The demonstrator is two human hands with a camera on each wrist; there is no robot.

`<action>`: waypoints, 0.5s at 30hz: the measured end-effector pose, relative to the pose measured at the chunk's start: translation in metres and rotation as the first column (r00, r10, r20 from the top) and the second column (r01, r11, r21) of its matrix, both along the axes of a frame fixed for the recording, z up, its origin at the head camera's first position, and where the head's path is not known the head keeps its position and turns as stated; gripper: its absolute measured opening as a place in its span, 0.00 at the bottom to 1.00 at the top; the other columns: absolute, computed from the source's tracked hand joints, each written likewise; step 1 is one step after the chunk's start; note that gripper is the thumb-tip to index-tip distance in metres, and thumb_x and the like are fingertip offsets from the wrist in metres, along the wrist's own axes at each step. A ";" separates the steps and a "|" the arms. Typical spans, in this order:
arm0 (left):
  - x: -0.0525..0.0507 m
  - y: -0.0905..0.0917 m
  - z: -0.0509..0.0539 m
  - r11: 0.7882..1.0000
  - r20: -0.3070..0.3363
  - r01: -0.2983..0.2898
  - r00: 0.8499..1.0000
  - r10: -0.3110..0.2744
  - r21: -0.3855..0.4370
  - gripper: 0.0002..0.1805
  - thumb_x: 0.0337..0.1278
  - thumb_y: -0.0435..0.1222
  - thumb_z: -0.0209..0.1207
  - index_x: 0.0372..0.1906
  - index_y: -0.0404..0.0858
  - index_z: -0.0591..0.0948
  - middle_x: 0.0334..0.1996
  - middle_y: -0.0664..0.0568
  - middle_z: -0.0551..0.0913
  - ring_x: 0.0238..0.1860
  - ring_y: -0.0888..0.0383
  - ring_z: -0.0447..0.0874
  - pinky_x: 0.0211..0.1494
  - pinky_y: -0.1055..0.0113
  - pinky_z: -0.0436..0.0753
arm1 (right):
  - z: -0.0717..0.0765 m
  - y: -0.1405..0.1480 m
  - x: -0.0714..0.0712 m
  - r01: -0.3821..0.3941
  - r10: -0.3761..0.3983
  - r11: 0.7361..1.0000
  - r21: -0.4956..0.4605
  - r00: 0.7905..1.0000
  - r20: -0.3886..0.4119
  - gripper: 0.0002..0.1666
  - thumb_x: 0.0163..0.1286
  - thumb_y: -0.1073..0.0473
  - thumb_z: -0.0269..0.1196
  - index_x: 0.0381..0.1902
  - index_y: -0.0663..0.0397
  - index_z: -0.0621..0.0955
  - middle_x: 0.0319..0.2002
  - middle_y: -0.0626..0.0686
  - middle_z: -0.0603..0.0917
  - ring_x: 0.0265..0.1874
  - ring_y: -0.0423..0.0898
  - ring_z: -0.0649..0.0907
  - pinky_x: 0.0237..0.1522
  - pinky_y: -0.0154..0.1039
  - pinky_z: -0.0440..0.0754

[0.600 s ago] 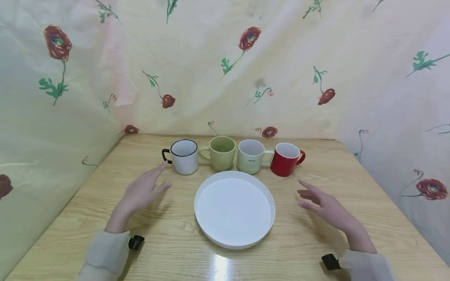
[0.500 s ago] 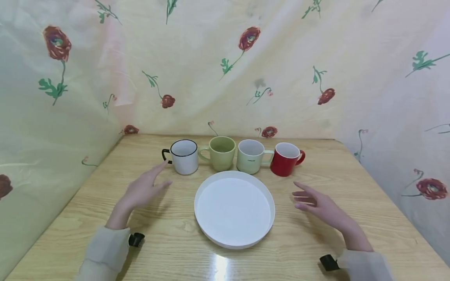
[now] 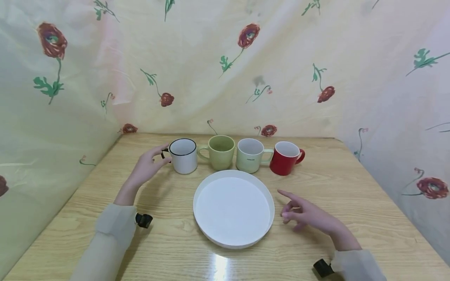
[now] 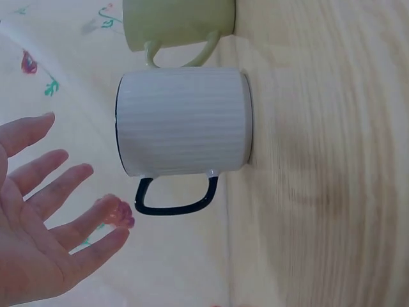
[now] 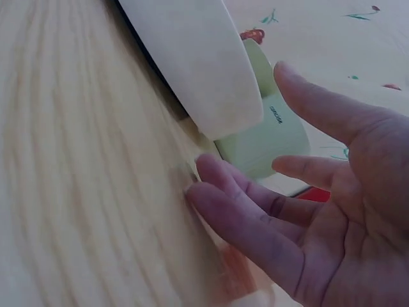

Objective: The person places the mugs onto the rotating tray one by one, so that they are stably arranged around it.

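Note:
At the left end of a row of mugs stands a ribbed white mug (image 3: 185, 160) with a black rim. Its black handle (image 4: 172, 210) points toward my left hand (image 3: 147, 166), which is beside it with thumb and fingers spread. In the left wrist view, a gap separates those fingers from the handle. A round white tray (image 3: 233, 210) lies in front of the mugs. My right hand (image 3: 311, 216) hovers just right of the tray, index finger extended and the others loosely bent. The right wrist view shows nothing held, with the tray's side (image 5: 208, 64) near the thumb and fingertips.
Right of the white mug stand an olive-green mug (image 3: 222, 158), a pale green mug (image 3: 249, 160) and a red mug (image 3: 283, 162), all upright. They are on a wooden table (image 3: 168, 242) with flowered cloth (image 3: 197, 58) hanging behind and at both sides.
My left hand has moved forward and slightly right toward the white mug's handle. The right hand has moved left toward the tray, its lower fingers bending more. Mugs and tray stay put.

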State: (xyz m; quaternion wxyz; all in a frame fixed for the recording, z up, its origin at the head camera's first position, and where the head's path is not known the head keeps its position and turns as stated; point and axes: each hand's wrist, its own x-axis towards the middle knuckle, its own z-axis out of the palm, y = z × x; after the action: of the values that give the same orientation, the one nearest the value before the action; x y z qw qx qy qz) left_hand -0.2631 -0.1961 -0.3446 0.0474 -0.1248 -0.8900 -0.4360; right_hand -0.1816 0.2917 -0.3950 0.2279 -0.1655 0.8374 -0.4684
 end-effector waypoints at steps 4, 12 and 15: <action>-0.007 0.000 0.000 1.000 0.024 -0.024 0.999 0.024 0.017 0.32 0.69 0.40 0.55 0.74 0.39 0.61 0.74 0.39 0.58 0.75 0.38 0.52 0.72 0.34 0.57 | 0.000 -0.004 0.000 -0.020 0.020 1.000 -0.015 0.999 0.033 0.46 0.71 0.57 0.59 0.77 0.52 0.47 0.47 0.63 0.74 0.42 0.46 0.82 0.37 0.45 0.87; -0.024 -0.002 -0.012 0.997 0.065 -0.047 0.997 0.043 0.065 0.33 0.70 0.39 0.54 0.75 0.38 0.57 0.76 0.40 0.54 0.74 0.32 0.50 0.72 0.35 0.58 | -0.001 -0.008 0.001 -0.041 0.042 0.999 -0.027 0.998 0.036 0.45 0.72 0.57 0.58 0.77 0.52 0.46 0.49 0.65 0.73 0.42 0.45 0.81 0.36 0.45 0.86; -0.028 -0.002 -0.017 0.994 0.085 -0.051 0.995 0.043 0.094 0.33 0.70 0.38 0.53 0.75 0.37 0.57 0.76 0.39 0.53 0.73 0.31 0.51 0.72 0.37 0.61 | -0.001 -0.012 0.003 -0.059 0.061 0.997 -0.043 0.997 0.041 0.45 0.72 0.57 0.57 0.77 0.50 0.46 0.50 0.65 0.72 0.43 0.44 0.82 0.36 0.45 0.86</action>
State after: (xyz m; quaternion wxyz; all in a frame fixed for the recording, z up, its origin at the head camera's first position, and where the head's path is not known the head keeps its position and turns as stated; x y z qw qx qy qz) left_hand -0.2914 -0.1984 -0.3616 0.0266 -0.0834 -0.8720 -0.4816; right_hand -0.1789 0.2799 -0.3961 0.2561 -0.1854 0.8170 -0.4823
